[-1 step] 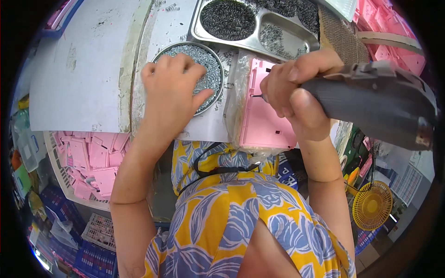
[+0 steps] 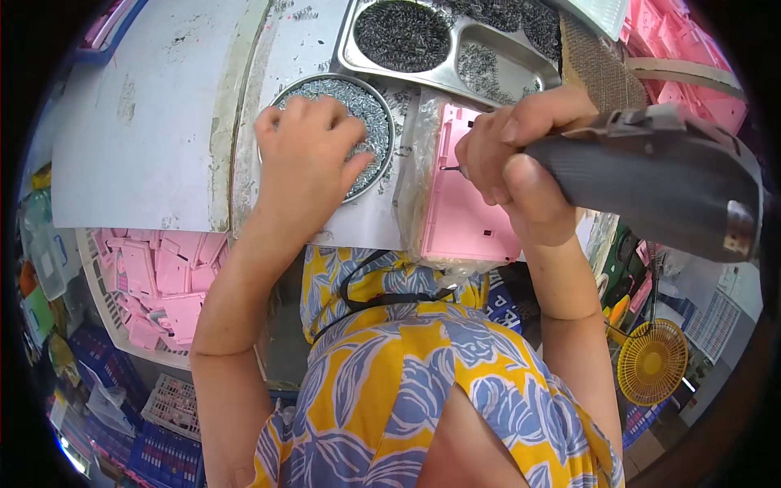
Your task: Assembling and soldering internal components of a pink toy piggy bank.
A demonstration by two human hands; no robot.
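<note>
My left hand [image 2: 305, 154] is over a round metal dish [image 2: 389, 154] of small silvery screws [image 2: 358, 98]. Its fingers are bent down among them, with the thumb apart from the index finger; the fingertips are partly hidden. In my right hand [image 2: 525, 159] is a dark grey electric screwdriver [image 2: 651, 183], fingers wrapped round its front end. Its thin bit [image 2: 449, 168] points left, over the left side of a flat pink plastic panel [image 2: 468, 220]. The panel lies on clear plastic wrap [image 2: 413, 183] at the table's near edge. Whether the bit touches it I cannot tell.
A steel tray [image 2: 346, 53] of dark springs or screws stands at the back. Pink parts fill a white basket [image 2: 110, 313] on the left; more pink pieces [image 2: 679, 49] are piled at the far right. A yellow fan [image 2: 651, 362] stands at the lower right.
My left hand has shifted slightly to the right over the dish, and its fingers have drawn in a little. The screwdriver in my right hand has tilted very slightly.
</note>
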